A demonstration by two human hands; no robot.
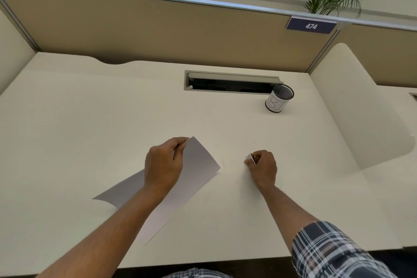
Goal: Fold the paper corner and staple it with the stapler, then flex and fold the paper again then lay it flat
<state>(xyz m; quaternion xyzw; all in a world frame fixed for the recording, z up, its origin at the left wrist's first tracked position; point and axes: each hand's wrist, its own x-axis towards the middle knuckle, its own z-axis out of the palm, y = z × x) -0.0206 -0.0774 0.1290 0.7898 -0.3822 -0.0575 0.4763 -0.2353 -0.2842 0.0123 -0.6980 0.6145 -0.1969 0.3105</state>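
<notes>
A white sheet of paper (198,165) lies slanted on the cream desk (90,119), its far corner lifted. My left hand (163,165) pinches that far corner between thumb and fingers, and my forearm covers the sheet's middle. To the right, my right hand (262,165) is curled round a small silvery piece (251,158), which I cannot identify, held just above the desk. About a hand's width separates the two hands.
A black mesh cup (279,100) wrapped in a white label stands at the back right beside an open cable slot (230,82). Tan partition walls enclose the desk, with a "474" sign (311,26). A curved side divider (361,108) rises at the right.
</notes>
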